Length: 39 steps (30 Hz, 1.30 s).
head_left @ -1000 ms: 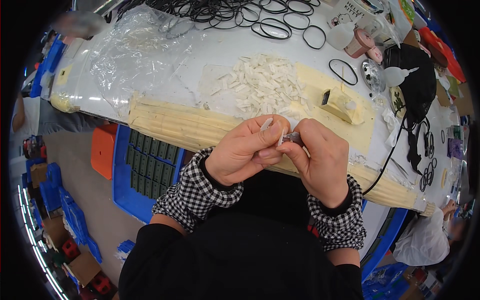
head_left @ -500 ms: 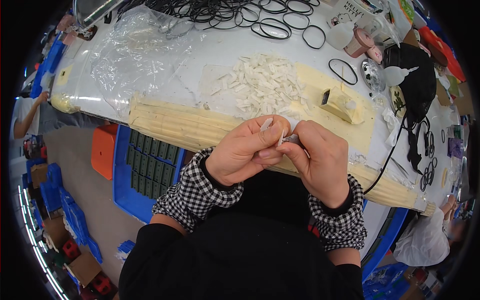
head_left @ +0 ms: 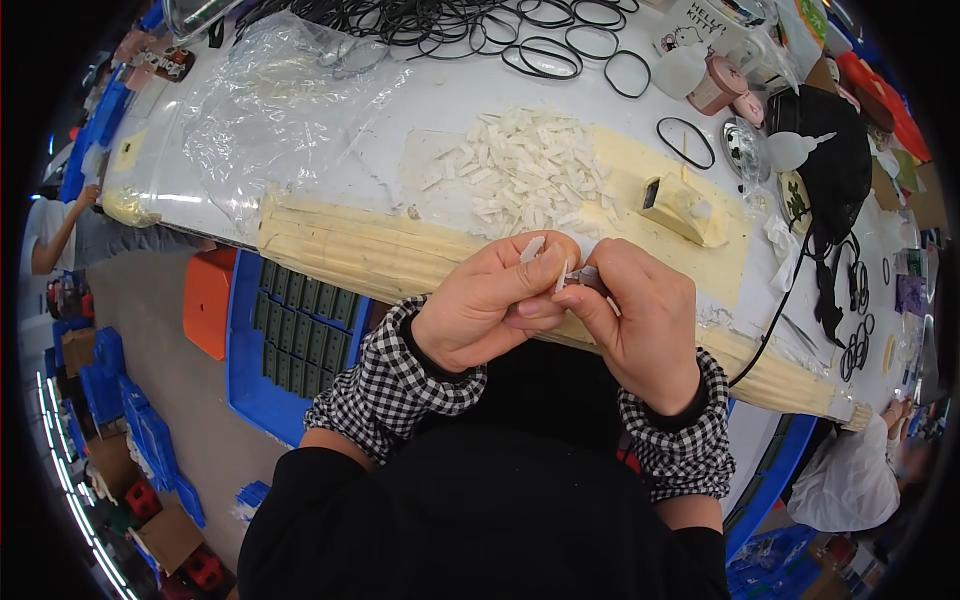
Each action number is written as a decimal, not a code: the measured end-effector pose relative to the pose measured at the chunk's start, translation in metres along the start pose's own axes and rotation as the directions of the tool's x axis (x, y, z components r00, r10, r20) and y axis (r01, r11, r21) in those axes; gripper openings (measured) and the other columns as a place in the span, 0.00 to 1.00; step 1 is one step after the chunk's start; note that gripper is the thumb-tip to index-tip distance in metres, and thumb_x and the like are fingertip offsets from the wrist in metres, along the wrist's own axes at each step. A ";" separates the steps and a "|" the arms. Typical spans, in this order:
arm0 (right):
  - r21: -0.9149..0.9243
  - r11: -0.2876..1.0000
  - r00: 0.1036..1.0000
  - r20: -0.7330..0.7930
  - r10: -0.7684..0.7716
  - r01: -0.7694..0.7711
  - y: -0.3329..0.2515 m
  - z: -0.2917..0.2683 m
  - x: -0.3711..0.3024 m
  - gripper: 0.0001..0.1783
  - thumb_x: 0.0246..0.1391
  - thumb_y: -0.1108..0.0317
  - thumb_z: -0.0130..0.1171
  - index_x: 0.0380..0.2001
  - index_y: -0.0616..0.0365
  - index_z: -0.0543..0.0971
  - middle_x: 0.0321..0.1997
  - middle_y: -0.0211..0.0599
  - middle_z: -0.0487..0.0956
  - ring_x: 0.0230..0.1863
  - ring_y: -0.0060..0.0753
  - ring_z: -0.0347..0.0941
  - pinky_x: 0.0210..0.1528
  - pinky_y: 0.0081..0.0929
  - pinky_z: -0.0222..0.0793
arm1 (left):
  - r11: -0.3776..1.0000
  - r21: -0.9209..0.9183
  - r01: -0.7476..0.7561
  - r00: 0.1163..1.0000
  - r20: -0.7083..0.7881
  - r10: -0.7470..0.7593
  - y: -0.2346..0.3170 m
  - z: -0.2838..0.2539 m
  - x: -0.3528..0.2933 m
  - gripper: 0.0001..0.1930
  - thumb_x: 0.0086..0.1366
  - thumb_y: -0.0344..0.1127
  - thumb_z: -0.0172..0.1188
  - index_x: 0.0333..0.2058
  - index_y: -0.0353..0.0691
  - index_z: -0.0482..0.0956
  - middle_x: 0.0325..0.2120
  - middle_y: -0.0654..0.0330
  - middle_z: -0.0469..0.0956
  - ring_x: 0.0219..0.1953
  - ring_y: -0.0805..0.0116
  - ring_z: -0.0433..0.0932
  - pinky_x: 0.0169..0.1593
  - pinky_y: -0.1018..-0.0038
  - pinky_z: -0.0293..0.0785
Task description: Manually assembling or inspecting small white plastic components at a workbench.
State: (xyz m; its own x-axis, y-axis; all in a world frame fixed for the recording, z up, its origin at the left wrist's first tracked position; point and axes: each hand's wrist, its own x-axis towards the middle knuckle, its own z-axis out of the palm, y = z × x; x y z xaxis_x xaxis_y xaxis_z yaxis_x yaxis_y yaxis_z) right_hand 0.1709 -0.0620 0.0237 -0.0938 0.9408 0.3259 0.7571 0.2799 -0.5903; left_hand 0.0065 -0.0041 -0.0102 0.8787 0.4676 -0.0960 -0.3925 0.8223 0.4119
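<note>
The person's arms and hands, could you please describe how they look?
The left hand and right hand wear no gloves. Black-and-white checked sleeve covers, with gathered ends, wrap the forearms; black cuffs show at the wrists. Black sleeves cover the arms higher up.

Clear plastic film [head_left: 285, 100] is showing a glossy, crinkled surface; the white tabletop [head_left: 425, 95] is shining smoothly beneath it. Yellowish tape padding [head_left: 355, 238] is displaying wrinkles and a faint sheen. Small white strips [head_left: 530, 165] are appearing matt; black rings [head_left: 408, 25] are looking smooth and rubbery. Checked cloth sleeves [head_left: 390, 365] are puckering into soft, matt folds. The orange stool [head_left: 208, 305] and blue crate [head_left: 241, 330] are presenting smooth, plastic-like walls.
</note>
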 end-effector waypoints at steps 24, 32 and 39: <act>-0.133 0.967 0.975 -0.077 0.208 -0.216 0.028 0.012 -0.005 0.11 0.40 0.78 0.60 0.31 0.57 0.74 0.30 0.36 0.73 0.28 0.43 0.74 0.28 0.33 0.70 | 0.938 0.288 -0.192 0.935 -0.236 0.264 0.015 -0.008 -0.002 0.17 0.72 0.44 0.43 0.38 0.35 0.73 0.28 0.63 0.72 0.22 0.80 0.62 0.25 0.83 0.56; 0.093 0.972 0.967 -0.115 0.227 -0.217 0.023 0.006 -0.002 0.11 0.43 0.83 0.55 0.32 0.62 0.72 0.30 0.41 0.73 0.28 0.44 0.72 0.29 0.32 0.68 | 0.896 0.427 -0.125 0.895 -0.342 0.288 0.011 0.004 -0.001 0.10 0.66 0.34 0.56 0.42 0.33 0.74 0.28 0.66 0.72 0.22 0.85 0.60 0.26 0.86 0.55; 0.275 0.937 0.968 -0.068 0.240 -0.213 -0.001 -0.001 0.001 0.09 0.46 0.85 0.55 0.32 0.63 0.72 0.30 0.40 0.73 0.27 0.37 0.72 0.27 0.26 0.68 | 0.906 0.419 -0.063 0.913 -0.342 0.222 0.003 0.009 0.003 0.09 0.65 0.34 0.58 0.40 0.35 0.75 0.23 0.70 0.70 0.22 0.85 0.59 0.26 0.86 0.54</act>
State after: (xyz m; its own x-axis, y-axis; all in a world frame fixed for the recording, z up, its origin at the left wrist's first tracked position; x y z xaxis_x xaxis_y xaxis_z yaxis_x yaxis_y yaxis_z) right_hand 0.1706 -0.0613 0.0255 0.1353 0.9651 0.2241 0.5519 0.1144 -0.8260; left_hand 0.0100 -0.0034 -0.0015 0.6224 0.7202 -0.3064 -0.2973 0.5797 0.7587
